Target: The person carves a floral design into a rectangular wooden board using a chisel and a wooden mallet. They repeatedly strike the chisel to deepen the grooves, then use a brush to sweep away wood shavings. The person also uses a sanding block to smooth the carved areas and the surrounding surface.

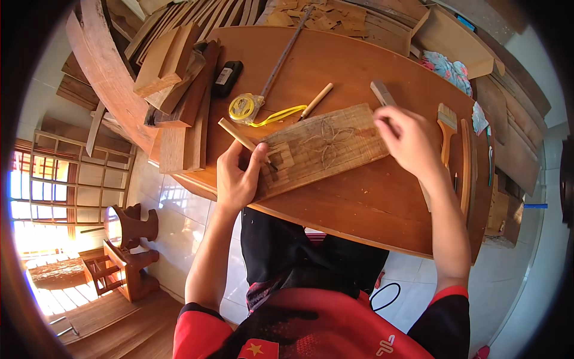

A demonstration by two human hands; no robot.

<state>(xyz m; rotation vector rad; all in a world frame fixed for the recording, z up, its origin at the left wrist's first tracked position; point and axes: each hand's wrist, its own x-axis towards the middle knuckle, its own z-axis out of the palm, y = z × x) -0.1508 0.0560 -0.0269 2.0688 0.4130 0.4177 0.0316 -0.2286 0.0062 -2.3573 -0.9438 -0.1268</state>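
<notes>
A flat wooden board (353,128) lies tilted across the near part of the table, with a flower-like outline and a few square cuts on its face. At its left end, my left hand (238,176) is closed around a carving chisel (234,133), whose pale wooden handle points up and left and whose dark blade tip rests at the board. My right hand (409,134) hovers at the board's right end, fingers curled together; what they hold, if anything, is hidden. Just beyond it lies a grey-brown bar-shaped block (382,93). A second chisel (317,100) lies behind the board.
On the brown table (359,209) are a yellow tape measure (242,107), a long metal ruler (288,52), a black device (227,79) and a paintbrush (447,119). Stacked timber blocks (170,60) stand at the left. A crumpled cloth (448,70) lies at the far right.
</notes>
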